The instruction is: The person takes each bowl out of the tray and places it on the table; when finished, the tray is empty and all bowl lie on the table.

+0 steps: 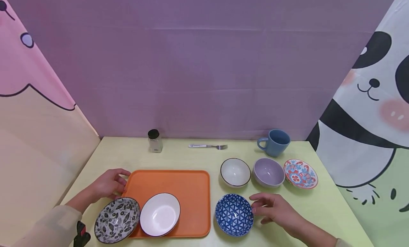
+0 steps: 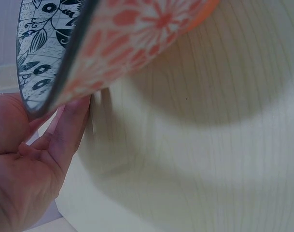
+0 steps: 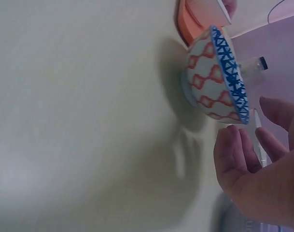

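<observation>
Blue bowl (image 1: 234,215) upright beside orange tray (image 1: 195,204), leaf-patterned bowl (image 1: 117,220) over its left edge.

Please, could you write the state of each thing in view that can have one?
Orange tray: lying flat
White bowl on tray: upright, empty
White bowl off tray: upright, empty
Blue-patterned bowl: upright, empty
Black-and-white bowl: facing up, empty
Purple bowl: upright, empty
Red-and-blue dish: facing up, empty
Blue mug: upright
Jar: upright, black lid on
Fork: lying flat
Left hand: loosely curved
Right hand: loosely curved

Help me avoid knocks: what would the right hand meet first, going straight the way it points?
Most likely the blue bowl, just ahead of the right hand; whether they touch is unclear.
</observation>
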`<action>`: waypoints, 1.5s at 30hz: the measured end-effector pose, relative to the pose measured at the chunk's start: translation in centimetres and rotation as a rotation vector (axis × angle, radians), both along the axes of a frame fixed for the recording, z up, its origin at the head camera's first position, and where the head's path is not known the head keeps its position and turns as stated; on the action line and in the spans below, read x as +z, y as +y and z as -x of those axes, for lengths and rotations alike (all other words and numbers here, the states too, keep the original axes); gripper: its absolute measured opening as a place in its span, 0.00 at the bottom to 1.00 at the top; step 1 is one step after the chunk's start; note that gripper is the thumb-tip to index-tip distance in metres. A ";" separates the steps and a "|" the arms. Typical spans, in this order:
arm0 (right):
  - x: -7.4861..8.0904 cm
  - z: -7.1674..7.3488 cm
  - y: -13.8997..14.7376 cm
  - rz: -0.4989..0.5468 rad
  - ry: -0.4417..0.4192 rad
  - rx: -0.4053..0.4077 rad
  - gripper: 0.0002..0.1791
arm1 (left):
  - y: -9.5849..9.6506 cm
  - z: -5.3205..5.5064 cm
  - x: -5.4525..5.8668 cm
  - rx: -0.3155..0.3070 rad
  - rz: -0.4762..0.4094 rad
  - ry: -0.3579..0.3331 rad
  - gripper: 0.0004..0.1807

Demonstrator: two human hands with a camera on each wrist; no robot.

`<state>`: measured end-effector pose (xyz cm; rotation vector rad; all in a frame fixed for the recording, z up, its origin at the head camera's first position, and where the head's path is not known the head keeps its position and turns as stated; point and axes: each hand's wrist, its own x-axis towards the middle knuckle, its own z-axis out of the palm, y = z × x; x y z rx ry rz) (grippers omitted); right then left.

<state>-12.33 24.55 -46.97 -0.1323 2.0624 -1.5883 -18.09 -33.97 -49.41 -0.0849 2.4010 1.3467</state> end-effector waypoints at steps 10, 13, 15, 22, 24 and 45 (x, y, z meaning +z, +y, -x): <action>3.0 1.3 -1.5 -0.013 0.121 0.005 0.28 | -0.1 0.2 -0.1 -0.007 0.007 0.004 0.30; 3.4 1.8 -2.7 -0.001 0.131 0.027 0.30 | -0.2 0.3 -0.2 -0.005 0.012 0.006 0.30; 3.6 2.2 -3.7 0.003 0.141 0.041 0.32 | -0.3 0.3 -0.2 -0.001 0.010 0.004 0.30; 3.6 3.1 -7.7 0.022 0.185 0.116 0.32 | -0.2 0.2 -0.3 0.004 -0.006 -0.006 0.30; 3.5 3.2 -8.9 0.040 0.185 0.137 0.32 | -0.2 0.2 -0.3 -0.002 -0.007 -0.005 0.30; 1.7 2.5 -18.6 0.074 -0.025 0.273 0.40 | -0.1 0.4 -0.4 0.001 0.006 -0.004 0.30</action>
